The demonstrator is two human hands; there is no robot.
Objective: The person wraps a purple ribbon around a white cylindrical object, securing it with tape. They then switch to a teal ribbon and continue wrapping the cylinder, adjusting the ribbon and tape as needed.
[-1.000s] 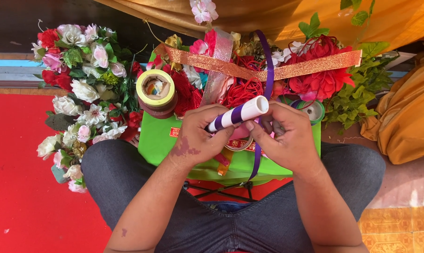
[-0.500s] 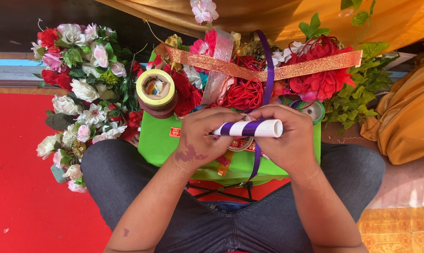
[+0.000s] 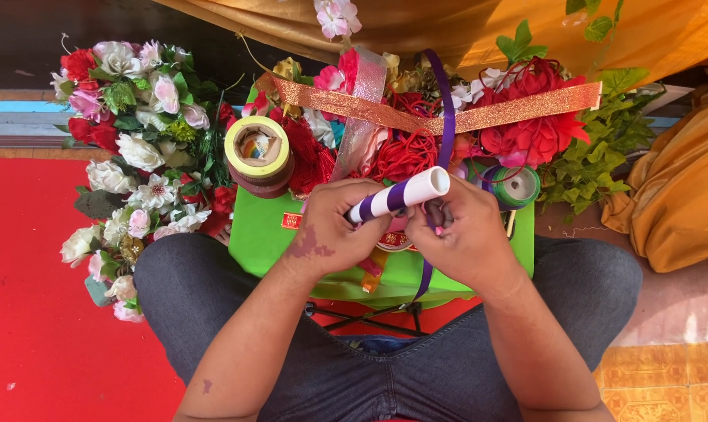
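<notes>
Two hands meet over the green box (image 3: 268, 234) on the person's lap, working a white tube (image 3: 405, 193) that is being wound with purple ribbon (image 3: 445, 109). Half a second ago the tube lay nearly level between the hands; now its right end has tipped up and away, as it also stood a second ago, so the tube seems to be rocking or turning as the ribbon goes round, and the purple bands cover roughly its left half while the raised end is bare white.

The left hand (image 3: 334, 227) is closed around the lower, striped end of the tube, fingers curled over it. The right hand (image 3: 467, 238) is closed too, fingertips pinched just under the tube's middle where the ribbon meets it; the exact pinch is partly hidden. One run of ribbon rises over the decorations, another hangs down past the box.

Beside the left hand stands a stack of tape rolls (image 3: 258, 152); a green ribbon spool (image 3: 514, 186) sits near the right, and artificial flowers (image 3: 139, 152) lie on the red floor.
</notes>
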